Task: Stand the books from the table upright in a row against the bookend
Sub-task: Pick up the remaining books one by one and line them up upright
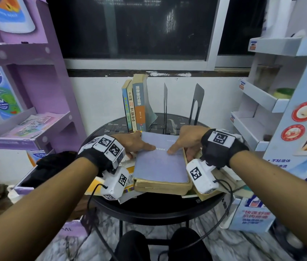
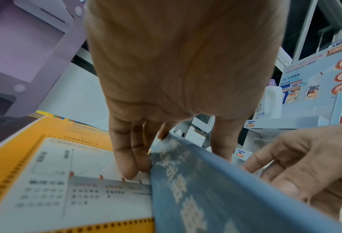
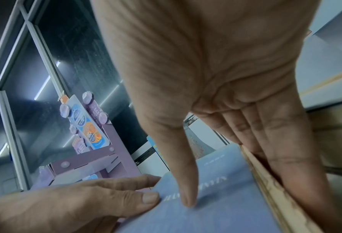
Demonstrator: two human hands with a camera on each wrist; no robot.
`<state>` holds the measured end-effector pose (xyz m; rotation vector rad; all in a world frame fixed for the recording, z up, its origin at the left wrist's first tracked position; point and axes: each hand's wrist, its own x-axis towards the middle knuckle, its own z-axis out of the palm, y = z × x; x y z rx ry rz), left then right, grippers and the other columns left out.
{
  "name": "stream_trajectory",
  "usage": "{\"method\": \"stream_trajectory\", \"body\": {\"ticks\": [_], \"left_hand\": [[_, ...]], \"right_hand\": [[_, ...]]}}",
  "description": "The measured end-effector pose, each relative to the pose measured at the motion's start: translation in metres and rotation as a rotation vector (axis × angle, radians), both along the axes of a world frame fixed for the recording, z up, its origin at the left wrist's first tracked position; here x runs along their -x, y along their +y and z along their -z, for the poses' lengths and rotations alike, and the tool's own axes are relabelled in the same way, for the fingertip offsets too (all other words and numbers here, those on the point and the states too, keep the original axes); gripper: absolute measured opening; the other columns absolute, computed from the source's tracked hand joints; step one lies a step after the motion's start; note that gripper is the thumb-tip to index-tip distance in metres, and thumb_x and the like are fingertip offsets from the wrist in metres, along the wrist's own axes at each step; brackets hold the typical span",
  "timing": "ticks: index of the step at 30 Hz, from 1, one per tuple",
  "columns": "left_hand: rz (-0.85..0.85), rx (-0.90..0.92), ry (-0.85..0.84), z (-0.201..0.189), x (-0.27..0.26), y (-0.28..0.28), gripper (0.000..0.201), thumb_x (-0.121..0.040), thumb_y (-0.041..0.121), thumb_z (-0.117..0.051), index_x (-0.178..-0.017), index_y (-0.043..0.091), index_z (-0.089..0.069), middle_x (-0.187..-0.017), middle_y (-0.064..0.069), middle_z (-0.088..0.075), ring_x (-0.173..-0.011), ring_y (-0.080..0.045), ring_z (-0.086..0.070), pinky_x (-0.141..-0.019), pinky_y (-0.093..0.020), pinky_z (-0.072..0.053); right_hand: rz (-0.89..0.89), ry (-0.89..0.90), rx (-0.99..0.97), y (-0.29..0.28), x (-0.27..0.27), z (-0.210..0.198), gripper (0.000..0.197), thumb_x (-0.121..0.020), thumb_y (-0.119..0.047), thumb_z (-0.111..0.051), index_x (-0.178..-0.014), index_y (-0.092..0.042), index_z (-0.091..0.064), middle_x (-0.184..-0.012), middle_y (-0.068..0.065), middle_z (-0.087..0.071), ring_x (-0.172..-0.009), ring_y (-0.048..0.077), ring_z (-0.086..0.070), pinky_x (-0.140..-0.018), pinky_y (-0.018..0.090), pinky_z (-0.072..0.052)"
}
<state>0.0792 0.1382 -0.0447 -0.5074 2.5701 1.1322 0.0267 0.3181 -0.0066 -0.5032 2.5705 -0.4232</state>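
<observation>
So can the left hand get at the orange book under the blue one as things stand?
Probably not cleanly. The left hand grips the blue book, which lies on top of the orange book and covers part of it. Only its left part shows, so the blue book should go first.

Round black table [image 1: 149, 208]: flat book pile [image 1: 161, 178] (front), three upright books [image 1: 134, 106], two bookends [image 1: 197, 104] behind.
</observation>
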Motion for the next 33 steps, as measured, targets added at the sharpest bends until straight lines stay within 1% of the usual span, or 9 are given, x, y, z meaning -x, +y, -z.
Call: {"method": "stream_trajectory", "body": {"ticks": [4,8,11,13,16,20,26,29,33], "left_hand": [[0.02,-0.013,0.01,-0.001,-0.004,-0.002,0.082,-0.088,0.041,-0.062,-0.149,0.019,-0.013,-0.142,-0.009,-0.044,-0.122,-0.03,-0.052,-0.098,-0.044,-0.048],[-0.01,-0.134,0.063,-0.005,-0.008,-0.002,0.073,-0.089,0.028,-0.065,-0.146,0.023,-0.021,-0.13,-0.004,-0.051,-0.112,-0.026,-0.057,-0.092,-0.041,-0.05],[-0.037,-0.184,0.113,-0.007,-0.012,-0.001,0.073,-0.089,0.021,-0.067,-0.145,0.025,-0.021,-0.119,-0.006,-0.056,-0.1,-0.027,-0.061,-0.082,-0.041,-0.053],[-0.058,-0.198,0.168,-0.009,-0.014,0.0,0.078,-0.087,0.018,-0.069,-0.145,0.025,-0.018,-0.121,-0.009,-0.056,-0.098,-0.029,-0.062,-0.078,-0.042,-0.054],[-0.075,-0.221,0.237,-0.013,-0.015,0.003,0.081,-0.083,0.013,-0.072,-0.143,0.023,-0.018,-0.124,-0.008,-0.052,-0.098,-0.029,-0.06,-0.074,-0.045,-0.055],[-0.091,-0.269,0.32,-0.02,-0.015,0.001,0.079,-0.08,0.008,-0.074,-0.139,0.022,-0.023,-0.121,-0.007,-0.052,-0.092,-0.023,-0.06,-0.065,-0.04,-0.057],[-0.148,-0.374,0.466,-0.038,-0.016,-0.005,0.085,-0.075,-0.001,-0.076,-0.141,0.021,-0.027,-0.115,-0.006,-0.057,-0.1,-0.027,-0.061,-0.073,-0.043,-0.056],[-0.172,-0.381,0.554,-0.052,-0.015,-0.008,0.084,-0.073,-0.004,-0.077,-0.14,0.019,-0.032,-0.117,-0.01,-0.058,-0.104,-0.028,-0.061,-0.069,-0.038,-0.056],[-0.215,-0.338,0.7,-0.067,-0.014,-0.016,0.083,-0.067,-0.005,-0.08,-0.136,0.017,-0.039,-0.114,-0.008,-0.058,-0.102,-0.025,-0.062,-0.071,-0.039,-0.057]], "right_hand": [[0.002,0.02,-0.014,0.001,0.0,0.001,0.038,-0.074,-0.025,-0.083,-0.086,0.002,-0.06,-0.078,0.024,-0.068,-0.064,0.032,-0.065,-0.035,0.024,-0.047],[0.002,0.051,0.0,-0.001,0.001,0.001,0.044,-0.068,-0.025,-0.087,-0.093,0.005,-0.065,-0.082,0.023,-0.073,-0.069,0.032,-0.07,-0.061,0.037,-0.058],[-0.006,0.102,0.002,-0.002,0.002,-0.002,0.04,-0.067,-0.027,-0.087,-0.086,0.001,-0.065,-0.077,0.019,-0.073,-0.061,0.027,-0.07,-0.062,0.033,-0.057],[-0.016,0.128,0.003,-0.002,0.001,-0.007,0.038,-0.067,-0.026,-0.087,-0.083,-0.001,-0.064,-0.076,0.018,-0.073,-0.058,0.026,-0.068,-0.071,0.036,-0.058],[-0.03,0.214,0.02,0.0,-0.001,-0.015,0.038,-0.065,-0.026,-0.088,-0.083,-0.006,-0.06,-0.07,0.012,-0.071,-0.056,0.024,-0.066,-0.074,0.035,-0.058],[-0.033,0.299,0.056,0.002,-0.004,-0.026,0.043,-0.062,-0.027,-0.089,-0.083,-0.011,-0.054,-0.072,0.005,-0.062,-0.067,0.025,-0.063,-0.079,0.037,-0.058],[0.001,0.316,0.185,0.001,-0.004,-0.043,0.063,-0.057,-0.019,-0.093,-0.108,-0.002,-0.06,-0.083,0.016,-0.072,-0.063,0.032,-0.072,-0.067,0.046,-0.06],[0.02,0.368,0.275,-0.001,-0.002,-0.051,0.068,-0.059,-0.019,-0.092,-0.115,-0.004,-0.057,-0.082,0.016,-0.071,-0.065,0.033,-0.072,-0.065,0.046,-0.06],[0.017,0.544,0.378,-0.009,0.001,-0.058,0.073,-0.055,-0.028,-0.092,-0.117,-0.011,-0.057,-0.091,0.009,-0.068,-0.08,0.027,-0.067,-0.078,0.036,-0.056]]}}
